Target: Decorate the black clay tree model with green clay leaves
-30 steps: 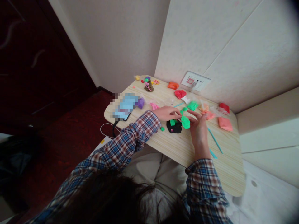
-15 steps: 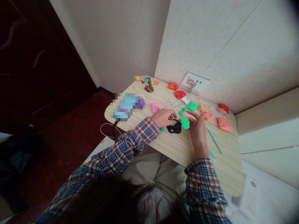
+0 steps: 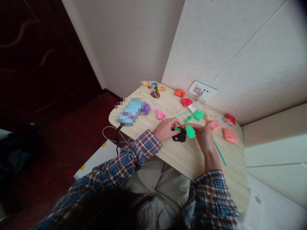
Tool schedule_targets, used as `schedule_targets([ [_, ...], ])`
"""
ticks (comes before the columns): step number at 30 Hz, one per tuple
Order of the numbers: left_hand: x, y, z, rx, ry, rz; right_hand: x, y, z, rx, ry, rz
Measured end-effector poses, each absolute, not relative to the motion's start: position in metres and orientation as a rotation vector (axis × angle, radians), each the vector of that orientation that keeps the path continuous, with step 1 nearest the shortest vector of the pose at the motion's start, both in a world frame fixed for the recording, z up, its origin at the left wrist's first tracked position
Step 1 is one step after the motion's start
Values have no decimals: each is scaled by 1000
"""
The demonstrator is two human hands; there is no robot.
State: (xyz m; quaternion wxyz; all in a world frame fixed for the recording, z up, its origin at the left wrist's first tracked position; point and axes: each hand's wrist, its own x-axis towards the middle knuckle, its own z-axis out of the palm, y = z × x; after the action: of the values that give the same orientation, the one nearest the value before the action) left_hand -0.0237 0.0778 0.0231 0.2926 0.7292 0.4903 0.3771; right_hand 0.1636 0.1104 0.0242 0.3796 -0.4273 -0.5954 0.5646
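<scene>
A black clay piece (image 3: 181,138) with a small pink flower and green clay along its top lies low over the table in front of me. A bright green flat clay leaf (image 3: 190,131) stands at its right side. My left hand (image 3: 166,129) curls its fingers around the black piece's upper left edge, thumb against it near the green strip. My right hand (image 3: 203,135) is open, its fingers stretched out behind the green leaf and reaching toward the black piece; the fingertips are partly hidden, so I cannot tell how firmly they touch.
Bags of clay, including green (image 3: 198,115), pink (image 3: 160,114), red (image 3: 186,102) and salmon (image 3: 230,135), lie around the table (image 3: 230,182). A teal stick (image 3: 220,152) rests at right. A brown clay figure (image 3: 155,92) stands at the back left, behind a blurred phone-like object (image 3: 131,110).
Both hands have come closer together around the black clay. My right fingers, spread before, now lie stretched behind the green leaf. The view has shifted slightly.
</scene>
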Motion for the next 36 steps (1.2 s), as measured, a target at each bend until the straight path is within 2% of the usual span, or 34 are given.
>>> schedule_targets([
  [36, -19, 79, 16, 1834, 1221, 1038, 166, 108, 13, -1184, -1415, 1519],
])
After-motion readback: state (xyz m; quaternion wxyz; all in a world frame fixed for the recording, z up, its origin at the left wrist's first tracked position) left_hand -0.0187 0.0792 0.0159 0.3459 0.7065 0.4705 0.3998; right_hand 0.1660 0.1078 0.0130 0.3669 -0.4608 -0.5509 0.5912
